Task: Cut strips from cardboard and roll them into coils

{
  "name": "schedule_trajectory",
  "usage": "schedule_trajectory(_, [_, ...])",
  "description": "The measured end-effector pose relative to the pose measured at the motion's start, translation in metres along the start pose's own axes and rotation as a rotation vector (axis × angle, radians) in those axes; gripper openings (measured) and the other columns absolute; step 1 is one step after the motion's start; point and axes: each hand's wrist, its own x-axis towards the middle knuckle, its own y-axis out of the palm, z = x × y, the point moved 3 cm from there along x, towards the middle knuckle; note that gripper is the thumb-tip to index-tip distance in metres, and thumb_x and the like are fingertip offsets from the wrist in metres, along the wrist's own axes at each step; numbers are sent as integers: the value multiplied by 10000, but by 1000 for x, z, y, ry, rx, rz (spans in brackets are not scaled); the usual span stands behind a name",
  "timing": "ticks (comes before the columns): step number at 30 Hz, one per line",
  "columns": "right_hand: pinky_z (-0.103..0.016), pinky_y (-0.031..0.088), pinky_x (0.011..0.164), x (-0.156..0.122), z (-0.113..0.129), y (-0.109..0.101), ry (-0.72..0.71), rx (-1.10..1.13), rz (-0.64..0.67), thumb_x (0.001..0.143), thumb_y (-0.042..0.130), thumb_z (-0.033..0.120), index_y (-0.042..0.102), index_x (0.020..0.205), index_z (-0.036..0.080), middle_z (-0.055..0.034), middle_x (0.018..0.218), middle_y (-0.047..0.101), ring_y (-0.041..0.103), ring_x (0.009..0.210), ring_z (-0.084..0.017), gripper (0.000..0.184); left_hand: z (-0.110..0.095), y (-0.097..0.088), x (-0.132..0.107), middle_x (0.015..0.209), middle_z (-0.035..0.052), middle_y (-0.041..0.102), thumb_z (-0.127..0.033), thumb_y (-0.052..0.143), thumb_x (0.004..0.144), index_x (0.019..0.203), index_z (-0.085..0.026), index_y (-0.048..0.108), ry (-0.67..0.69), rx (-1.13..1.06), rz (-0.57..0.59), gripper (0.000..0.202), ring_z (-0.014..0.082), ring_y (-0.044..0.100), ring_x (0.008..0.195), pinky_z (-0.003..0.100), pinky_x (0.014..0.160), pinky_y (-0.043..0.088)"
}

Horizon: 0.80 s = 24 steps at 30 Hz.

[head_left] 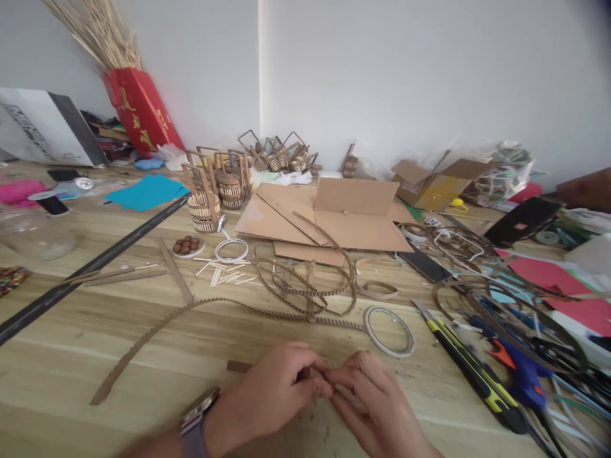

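My left hand [281,388], with a watch [200,410] on its wrist, is closed in a pinch low in the middle. Its fingertips meet those of my right hand [377,401], also pinched. Whatever lies between the fingers is hidden or too small to name. Past my left hand the end of a flat brown strip [237,366] pokes out; I cannot tell if it is held. Beyond the hands runs a long notched brown cardboard strip [191,306], coiled into loops at its far part. A roll of white tape [389,332] lies just beyond my right hand.
Small woven baskets [205,210] stand behind short pale sticks [226,275] and a dish of brown beads [187,246]. Cardboard sheets [286,219] lie at the back. At right are a yellow-black utility knife [472,366], a blue glue gun [522,375] and a phone [427,264].
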Motion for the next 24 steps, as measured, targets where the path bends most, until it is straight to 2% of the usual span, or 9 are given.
schedule_trajectory(6, [-283,436,571,3,2,0,-58,-73,24,872,560,108,599,921,214,-8,727,622,592,636,-151,124,4,-3,2,809,6,655,-322,635,862,935,-203,751,-43,22,28,181,160,560,731,228,651,358])
schedule_trajectory(13, [-280,429,574,1,1,1,-40,-41,30,854,591,114,601,867,208,-6,717,610,579,639,-147,95,2,-2,2,724,-8,613,-272,621,847,862,-173,748,-21,-8,83,162,142,531,683,215,595,326])
schedule_trajectory(20, [-256,462,572,0,3,-1,70,103,-2,823,646,147,636,806,236,6,683,583,576,644,-148,91,-2,-4,2,662,-13,539,-427,586,864,764,-152,708,60,-98,80,316,135,485,659,218,586,318])
schedule_trajectory(24, [-237,468,550,-2,1,-2,122,205,5,803,650,135,644,796,240,16,665,560,576,622,-138,106,-1,-3,2,642,-22,501,-660,595,792,766,-131,700,48,-267,121,539,120,435,617,208,548,315])
